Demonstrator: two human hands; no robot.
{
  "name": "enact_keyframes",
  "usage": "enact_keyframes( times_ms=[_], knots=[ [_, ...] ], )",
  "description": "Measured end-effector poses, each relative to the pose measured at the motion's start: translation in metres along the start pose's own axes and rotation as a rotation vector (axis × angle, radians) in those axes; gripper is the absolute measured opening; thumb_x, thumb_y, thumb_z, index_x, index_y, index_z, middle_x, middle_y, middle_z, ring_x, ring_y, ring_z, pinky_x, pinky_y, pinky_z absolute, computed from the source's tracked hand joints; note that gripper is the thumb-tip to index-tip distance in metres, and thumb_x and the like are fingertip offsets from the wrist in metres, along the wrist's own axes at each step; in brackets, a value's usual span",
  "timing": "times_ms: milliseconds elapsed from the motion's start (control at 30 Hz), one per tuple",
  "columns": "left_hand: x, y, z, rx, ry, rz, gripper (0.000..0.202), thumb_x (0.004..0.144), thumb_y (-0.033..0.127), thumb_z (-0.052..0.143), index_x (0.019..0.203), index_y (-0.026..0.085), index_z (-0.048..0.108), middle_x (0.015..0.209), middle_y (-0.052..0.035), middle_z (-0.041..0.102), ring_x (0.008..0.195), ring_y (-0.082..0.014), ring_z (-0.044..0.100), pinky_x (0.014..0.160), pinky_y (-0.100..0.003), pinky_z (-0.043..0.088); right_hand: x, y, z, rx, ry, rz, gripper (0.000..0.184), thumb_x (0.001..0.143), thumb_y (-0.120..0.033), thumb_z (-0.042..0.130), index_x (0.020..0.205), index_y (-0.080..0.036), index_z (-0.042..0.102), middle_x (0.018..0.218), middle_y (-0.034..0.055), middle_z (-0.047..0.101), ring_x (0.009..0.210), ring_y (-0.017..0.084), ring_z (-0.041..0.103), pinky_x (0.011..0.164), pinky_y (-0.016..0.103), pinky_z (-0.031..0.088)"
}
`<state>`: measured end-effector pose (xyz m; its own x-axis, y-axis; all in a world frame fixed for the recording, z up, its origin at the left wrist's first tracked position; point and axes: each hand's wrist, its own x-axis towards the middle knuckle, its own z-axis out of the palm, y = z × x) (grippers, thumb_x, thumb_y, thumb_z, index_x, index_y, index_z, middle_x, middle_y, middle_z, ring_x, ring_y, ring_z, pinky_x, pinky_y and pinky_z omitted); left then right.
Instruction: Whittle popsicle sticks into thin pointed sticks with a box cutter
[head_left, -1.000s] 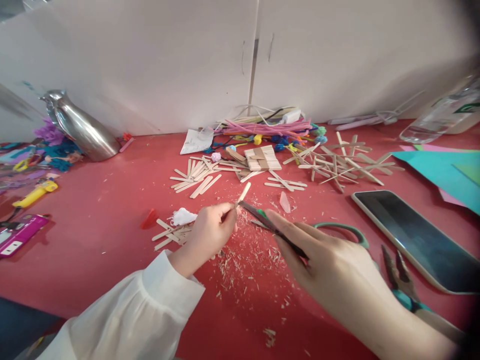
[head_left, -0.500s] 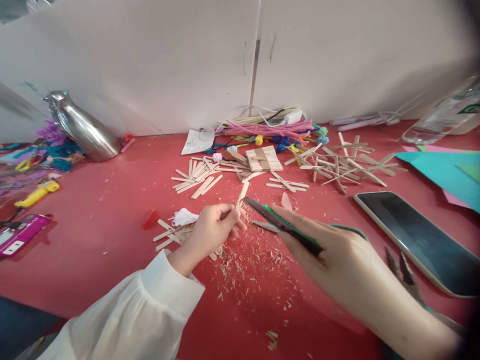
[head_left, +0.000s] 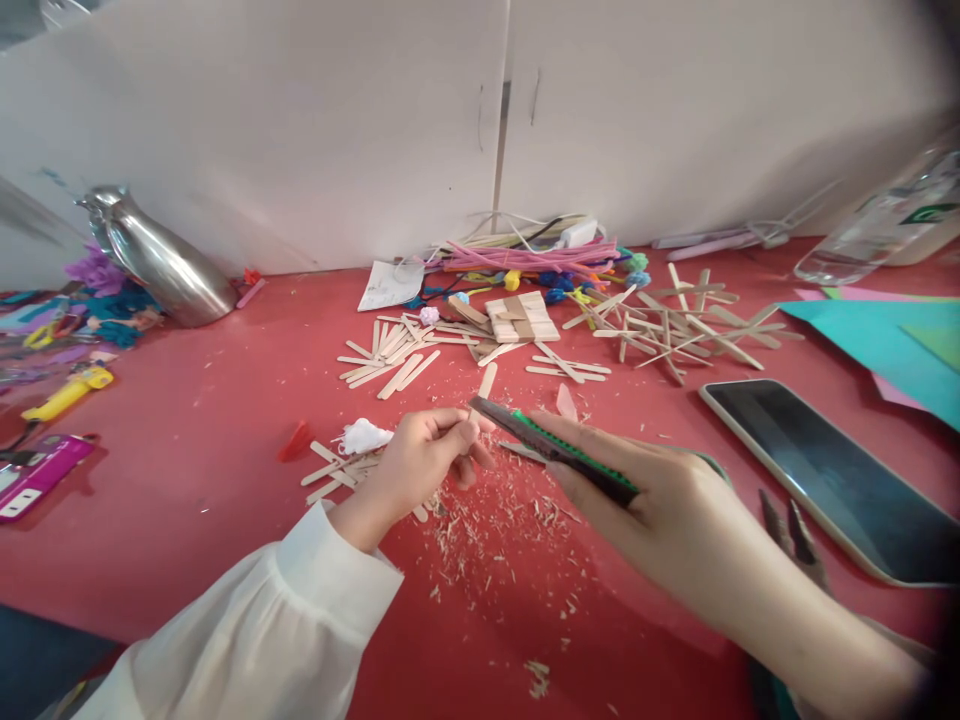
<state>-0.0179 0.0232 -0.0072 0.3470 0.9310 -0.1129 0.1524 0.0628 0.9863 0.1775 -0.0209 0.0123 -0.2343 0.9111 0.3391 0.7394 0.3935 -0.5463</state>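
My left hand (head_left: 431,455) pinches the lower end of a wooden craft stick (head_left: 487,380), whose rounded end points up and away. In my right hand (head_left: 645,480) is a utility knife (head_left: 559,445) with a black and green body. Its dark blade crosses the stick just above my left fingertips. Pale wood shavings (head_left: 480,540) are scattered over the red table (head_left: 247,400) below my hands. Beneath the knife lies a pointed metal blade (head_left: 523,452), apparently of scissors, partly hidden by my right hand.
Loose craft sticks (head_left: 390,350), a banded bundle (head_left: 523,318) and a stick pile (head_left: 690,325) lie ahead. Right are a phone (head_left: 832,480), pliers (head_left: 787,530), coloured paper (head_left: 877,335) and a bottle (head_left: 862,235). Left stand a steel jug (head_left: 169,265) and a yellow glue gun (head_left: 67,393).
The knife has moved slightly left, its blade now crossing the stick nearer my left fingers. My left hand keeps its pinch. The whole view has shifted a little.
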Motion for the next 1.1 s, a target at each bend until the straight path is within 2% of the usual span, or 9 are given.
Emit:
enact_keyframes(
  times_ms=[167, 233, 300, 433, 567, 633, 733, 867, 1100],
  knots=[
    [0.0, 0.0032, 0.0001, -0.085, -0.009, -0.048, 0.023, 0.086, 0.032, 0.051, 0.082, 0.013, 0.064, 0.06, 0.0006, 0.06, 0.042, -0.0047, 0.05, 0.043, -0.018, 0.04, 0.0004, 0.002, -0.0009, -0.015, 0.045, 0.057, 0.038, 0.082, -0.027, 0.048, 0.118, -0.028, 0.059, 0.072, -0.0022, 0.072, 0.048, 0.012, 0.062, 0.041, 0.022, 0.045],
    [0.0003, 0.0045, 0.0006, -0.105, 0.003, -0.059, 0.022, 0.085, 0.03, 0.052, 0.081, 0.012, 0.064, 0.059, 0.0004, 0.06, 0.04, -0.0048, 0.049, 0.042, -0.018, 0.039, 0.0004, 0.0019, -0.0009, -0.013, 0.004, 0.024, 0.038, 0.082, -0.025, 0.048, 0.117, -0.029, 0.06, 0.077, -0.0021, 0.072, 0.043, 0.01, 0.058, 0.034, 0.02, 0.039],
    [0.0005, 0.0049, 0.0009, -0.125, 0.009, -0.061, 0.022, 0.084, 0.03, 0.053, 0.081, 0.012, 0.064, 0.058, 0.0002, 0.06, 0.04, -0.0049, 0.049, 0.042, -0.017, 0.039, 0.0003, 0.0023, -0.0007, -0.04, 0.017, 0.018, 0.037, 0.081, -0.024, 0.049, 0.115, -0.028, 0.062, 0.08, -0.0014, 0.073, 0.041, 0.009, 0.056, 0.031, 0.019, 0.035],
    [0.0012, 0.0027, 0.0, -0.138, 0.025, -0.049, 0.022, 0.085, 0.03, 0.052, 0.083, 0.012, 0.064, 0.058, 0.0003, 0.06, 0.041, -0.0049, 0.049, 0.042, -0.017, 0.04, -0.0004, 0.0039, -0.0009, -0.053, 0.125, 0.067, 0.035, 0.082, -0.03, 0.05, 0.114, -0.026, 0.063, 0.073, -0.0007, 0.072, 0.042, 0.01, 0.056, 0.036, 0.021, 0.041],
    [0.0022, 0.0011, -0.0015, -0.118, 0.05, -0.017, 0.024, 0.084, 0.033, 0.053, 0.078, 0.013, 0.063, 0.06, 0.0002, 0.059, 0.041, -0.0048, 0.049, 0.043, -0.018, 0.04, -0.0007, 0.0031, -0.0024, -0.023, 0.029, 0.011, 0.036, 0.082, -0.024, 0.048, 0.114, -0.029, 0.062, 0.082, -0.0014, 0.073, 0.052, 0.011, 0.062, 0.038, 0.019, 0.041],
    [0.002, 0.0016, -0.0016, -0.104, 0.058, -0.014, 0.024, 0.085, 0.033, 0.052, 0.076, 0.013, 0.063, 0.06, 0.0002, 0.059, 0.042, -0.0048, 0.048, 0.043, -0.018, 0.039, -0.0007, 0.0025, -0.003, -0.065, 0.063, 0.032, 0.037, 0.081, -0.026, 0.048, 0.115, -0.027, 0.062, 0.081, -0.0004, 0.072, 0.055, 0.013, 0.064, 0.033, 0.019, 0.036],
    [0.0009, 0.0024, -0.0013, -0.058, 0.066, -0.013, 0.026, 0.085, 0.031, 0.051, 0.07, 0.013, 0.061, 0.06, -0.0009, 0.06, 0.043, -0.0054, 0.048, 0.045, -0.019, 0.04, -0.0009, 0.0023, -0.0029, -0.086, 0.102, 0.094, 0.037, 0.082, -0.031, 0.048, 0.116, -0.025, 0.062, 0.073, 0.0011, 0.071, 0.048, 0.013, 0.06, 0.028, 0.021, 0.028],
    [-0.0003, 0.0026, -0.0011, -0.013, 0.078, -0.006, 0.03, 0.085, 0.033, 0.05, 0.063, 0.013, 0.058, 0.06, -0.0019, 0.06, 0.044, -0.0059, 0.048, 0.046, -0.02, 0.04, -0.001, 0.003, -0.0019, -0.045, 0.041, 0.06, 0.039, 0.083, -0.029, 0.047, 0.119, -0.03, 0.059, 0.074, -0.0004, 0.07, 0.045, 0.012, 0.056, 0.031, 0.021, 0.031],
    [-0.0001, 0.0042, -0.0004, -0.006, 0.087, -0.011, 0.028, 0.085, 0.034, 0.051, 0.068, 0.013, 0.059, 0.06, -0.0013, 0.06, 0.044, -0.006, 0.048, 0.045, -0.02, 0.04, -0.0006, 0.0052, -0.0019, -0.028, 0.0, 0.092, 0.039, 0.082, -0.03, 0.046, 0.119, -0.03, 0.06, 0.076, -0.0001, 0.07, 0.048, 0.011, 0.056, 0.032, 0.02, 0.031]
  ],
)
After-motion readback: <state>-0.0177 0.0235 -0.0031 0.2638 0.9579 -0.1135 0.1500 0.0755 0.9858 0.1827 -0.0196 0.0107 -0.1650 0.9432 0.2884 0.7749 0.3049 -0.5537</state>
